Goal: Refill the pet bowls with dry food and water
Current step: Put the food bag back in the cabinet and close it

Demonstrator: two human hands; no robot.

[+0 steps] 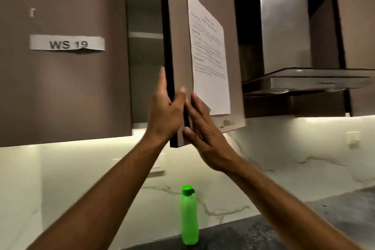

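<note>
A: Two bare hands are raised to the open brown wall-cabinet door (205, 50); report each.

B: Left hand (164, 111): fingers wrapped round the door's dark leading edge, thumb on the outer face, gripping it; right hand (205, 134): fingers straight and spread, lying flat against the outer face of the door near its lower corner, clasping nothing.

A: Door condition?

B: Swung outward on its hinge, edge-on toward the camera; a white printed paper sheet (209, 50) is fixed to its outer face, text too blurred to read; the right hand's fingertips overlap the sheet's lower corner.

A: Cabinet interior?

B: A grey interior (145, 67) with one horizontal shelf is visible through the gap; contents cannot be told from this angle.

A: Location of task items?

B: One bright green plastic water bottle with a green flip cap (189, 215) stands upright on the dark speckled stone countertop (233, 233), below the hands and between the two forearms; pet bowls and dry food: cannot tell where they are.

A: Surroundings?

B: Closed brown cabinet door (60, 77) to the left, carrying a white label reading "WS 19" (67, 42); stainless-steel range hood (304, 81) to the right, under a dark recess; white marble-patterned backsplash (284, 158) behind the countertop, lit from under the cabinets; a pale wall switch (353, 138) at far right.
</note>
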